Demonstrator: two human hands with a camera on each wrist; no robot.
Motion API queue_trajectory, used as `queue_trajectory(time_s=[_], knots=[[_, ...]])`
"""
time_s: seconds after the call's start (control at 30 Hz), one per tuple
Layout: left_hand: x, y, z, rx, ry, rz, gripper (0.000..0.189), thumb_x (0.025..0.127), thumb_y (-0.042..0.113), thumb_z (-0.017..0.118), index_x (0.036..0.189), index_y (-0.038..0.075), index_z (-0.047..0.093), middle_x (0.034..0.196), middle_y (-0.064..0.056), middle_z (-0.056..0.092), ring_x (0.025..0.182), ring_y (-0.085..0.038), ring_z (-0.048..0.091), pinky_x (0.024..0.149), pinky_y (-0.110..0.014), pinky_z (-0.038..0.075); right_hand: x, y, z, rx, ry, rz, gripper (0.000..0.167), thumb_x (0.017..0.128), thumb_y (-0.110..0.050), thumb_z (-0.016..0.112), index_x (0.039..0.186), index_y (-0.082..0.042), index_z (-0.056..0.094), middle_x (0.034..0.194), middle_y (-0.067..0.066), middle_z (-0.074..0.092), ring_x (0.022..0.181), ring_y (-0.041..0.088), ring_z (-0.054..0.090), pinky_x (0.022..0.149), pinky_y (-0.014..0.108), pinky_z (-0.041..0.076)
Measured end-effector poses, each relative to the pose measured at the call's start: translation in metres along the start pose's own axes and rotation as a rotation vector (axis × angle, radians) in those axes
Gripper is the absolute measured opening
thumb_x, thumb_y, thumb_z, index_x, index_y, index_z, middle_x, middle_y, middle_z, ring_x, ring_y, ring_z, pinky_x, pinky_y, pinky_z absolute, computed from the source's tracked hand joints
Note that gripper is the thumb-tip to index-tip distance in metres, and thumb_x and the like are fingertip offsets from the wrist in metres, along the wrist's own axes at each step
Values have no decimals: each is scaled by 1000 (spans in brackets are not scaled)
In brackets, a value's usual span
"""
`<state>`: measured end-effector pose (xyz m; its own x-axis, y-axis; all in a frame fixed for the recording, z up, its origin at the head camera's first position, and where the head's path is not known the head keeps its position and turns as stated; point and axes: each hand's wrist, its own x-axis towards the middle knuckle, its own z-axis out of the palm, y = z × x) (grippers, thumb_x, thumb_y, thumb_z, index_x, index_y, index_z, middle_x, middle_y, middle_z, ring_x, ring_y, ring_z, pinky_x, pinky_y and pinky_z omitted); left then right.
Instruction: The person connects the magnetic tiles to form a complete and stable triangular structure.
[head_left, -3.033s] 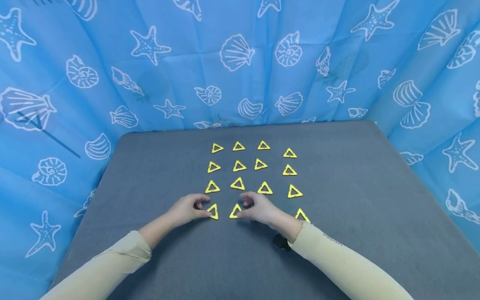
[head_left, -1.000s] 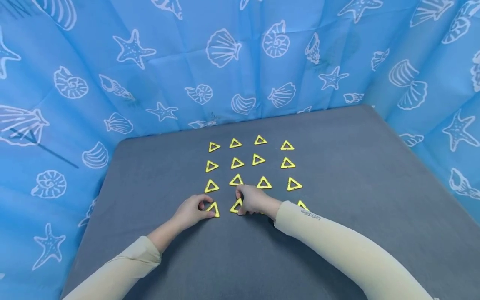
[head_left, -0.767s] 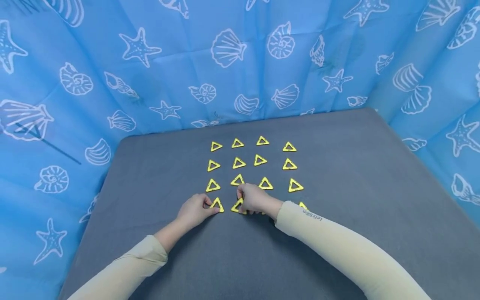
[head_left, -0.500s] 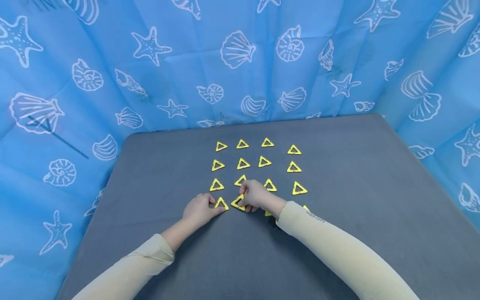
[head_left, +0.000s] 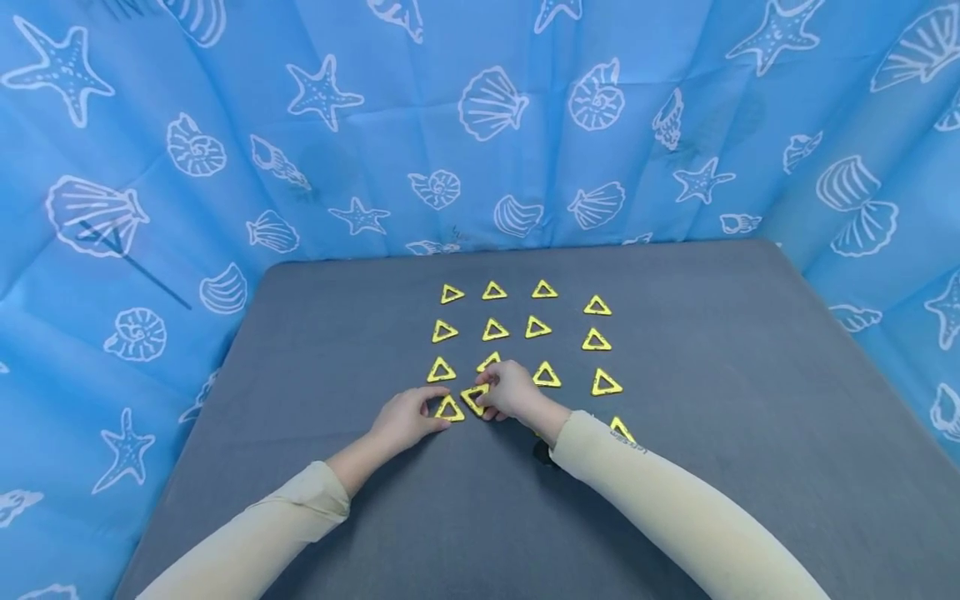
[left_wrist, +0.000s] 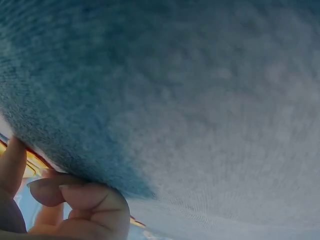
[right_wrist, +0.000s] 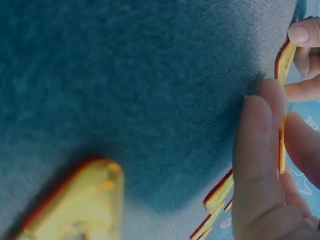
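Flat yellow open-centred triangles with a dark red underside lie in rough rows on the grey table. My left hand (head_left: 403,419) pinches the left triangle of the nearest row (head_left: 450,409) between thumb and finger, its tip facing away from me. Close to its right, my right hand (head_left: 516,393) pinches a second triangle (head_left: 474,399), turned with a corner toward me. The gap between these two triangles is small. In the right wrist view, the right fingers (right_wrist: 255,165) hold their triangle on edge to the camera, and the left hand (right_wrist: 307,47) is just beyond.
Several more triangles (head_left: 547,375) lie behind the hands. One triangle (head_left: 621,429) is partly covered by the right sleeve. A small black object (head_left: 543,452) shows under the right wrist. A blue shell-print curtain (head_left: 495,108) surrounds the grey table (head_left: 720,333) at the back and sides.
My left hand has turned its triangle and shifted it right. The right hand has taken hold of its triangle, rotated it corner-down and brought it nearer to the left one.
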<state>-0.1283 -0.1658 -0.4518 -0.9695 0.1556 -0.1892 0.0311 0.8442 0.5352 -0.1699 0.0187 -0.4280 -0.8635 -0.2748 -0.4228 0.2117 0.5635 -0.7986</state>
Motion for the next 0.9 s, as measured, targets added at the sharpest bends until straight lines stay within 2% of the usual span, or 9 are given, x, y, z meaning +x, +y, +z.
queue_trajectory(time_s=[0.17,0.53,0.73,0.9], knots=[[0,3,0,12,11,-24,45,81,28,80,122,16,66,68,2,49,57,-13,44,53,-29,32,0,0,-1,4,-17,13,19,89,0,68,108,-1,64,81,12,59,63,19,67,61,33,53],[-1,3,-4,-3,-25,-46,51,80,29,81,125,14,63,69,1,49,58,-14,43,54,-29,31,4,-4,-2,-13,-20,2,20,89,0,68,109,-1,65,78,10,63,62,19,67,59,33,53],[1,2,-3,10,-25,-23,52,83,32,78,130,17,63,65,3,49,54,-12,42,51,-28,30,5,-5,-3,-54,-22,0,20,89,-3,70,108,-2,67,78,9,61,63,19,67,58,32,51],[1,5,-1,34,-29,-20,49,83,33,78,129,20,65,62,3,49,53,-11,42,49,-27,29,6,-7,-4,-79,-23,-1,18,89,-4,70,107,-3,68,79,9,60,64,19,67,58,31,51]])
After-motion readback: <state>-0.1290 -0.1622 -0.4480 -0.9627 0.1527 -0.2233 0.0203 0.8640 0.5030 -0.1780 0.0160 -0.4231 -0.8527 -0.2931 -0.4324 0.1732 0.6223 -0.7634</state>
